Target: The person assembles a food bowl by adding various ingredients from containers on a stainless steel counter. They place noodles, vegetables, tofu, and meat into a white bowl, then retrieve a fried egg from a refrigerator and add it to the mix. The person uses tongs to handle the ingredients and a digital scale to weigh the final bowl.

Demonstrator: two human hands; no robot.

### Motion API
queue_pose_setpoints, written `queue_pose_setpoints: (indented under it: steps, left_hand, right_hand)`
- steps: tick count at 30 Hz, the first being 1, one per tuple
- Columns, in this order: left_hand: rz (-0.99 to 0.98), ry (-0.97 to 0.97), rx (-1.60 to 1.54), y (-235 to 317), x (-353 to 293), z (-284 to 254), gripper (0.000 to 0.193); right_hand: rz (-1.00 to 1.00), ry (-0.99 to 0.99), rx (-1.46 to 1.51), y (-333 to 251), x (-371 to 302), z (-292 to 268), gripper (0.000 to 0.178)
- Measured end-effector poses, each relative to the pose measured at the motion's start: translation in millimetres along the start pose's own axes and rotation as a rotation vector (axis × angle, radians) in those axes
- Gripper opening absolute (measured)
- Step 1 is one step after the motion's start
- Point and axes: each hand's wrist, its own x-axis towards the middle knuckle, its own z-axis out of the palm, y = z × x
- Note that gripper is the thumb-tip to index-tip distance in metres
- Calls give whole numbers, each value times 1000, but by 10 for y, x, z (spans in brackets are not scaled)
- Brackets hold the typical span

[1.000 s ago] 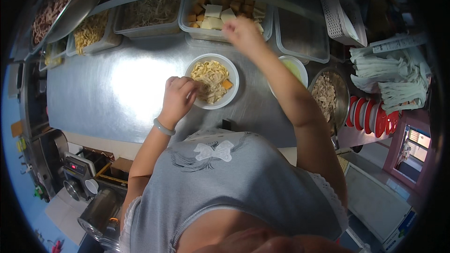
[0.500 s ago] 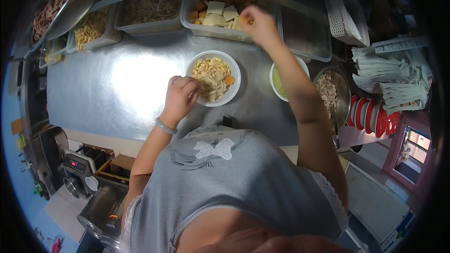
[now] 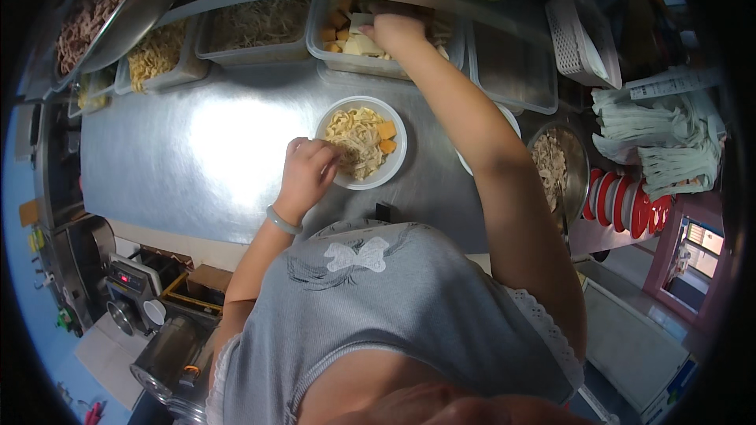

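A white round bowl [image 3: 400, 142] stands on the steel counter with pale noodle-like strips [image 3: 361, 138] in it and orange cubes [image 3: 387, 132] at its right side. My left hand [image 3: 308, 173], with a pale bangle at the wrist, is at the bowl's left rim. Its fingers are curled together over the strips, and what they pinch is hidden. My right hand [image 3: 399, 34] reaches down into a clear plastic container [image 3: 364, 64] of white slabs [image 3: 361, 44] and orange cubes. The thumb lies by a white slab; the other fingertips are out of sight.
Left of that container stand a tub of shredded food [image 3: 256, 20] and a tub of yellow strips [image 3: 156, 57]. A lidded clear box [image 3: 513, 63] sits right of it. Beneath my right forearm are a partly covered white bowl [image 3: 510, 116] and a metal pan [image 3: 581, 161] of chopped food.
My right hand has moved left and deeper into the container. A second orange cube now shows in the bowl. My left hand stays at the rim.
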Motion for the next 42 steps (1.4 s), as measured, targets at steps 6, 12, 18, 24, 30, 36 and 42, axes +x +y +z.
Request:
queue_pose_setpoints:
  steps: [6,12,18,24,30,36,42]
  left_hand:
    - [-10,18,-7,-116,-117,30,21]
    - [-6,72,-8,-95,-146,2,25]
    - [94,6,-37,97,116,149,37]
    - [103,-301,240,-51,252,489,45]
    - [96,-120,114,259,290,65,34]
    - [88,-130,72,355,96,-53,32]
    - [28,-80,76,313,-160,-177,30]
  right_hand:
    - [123,-380,520,57,-55,-56,29]
    - [553,-525,1377,181,-654,-829,29]
    - [351,-455,1136,-310,-1426,-587,25]
    - [406,-340,1131,-55,-1684,-1209,22]
    - [579,-459,345,1066,-2417,-1300,60]
    - [474,-754,212,909,-2212,-1153,68]
    - [370,-661,270,1057,-2394,-948,42]
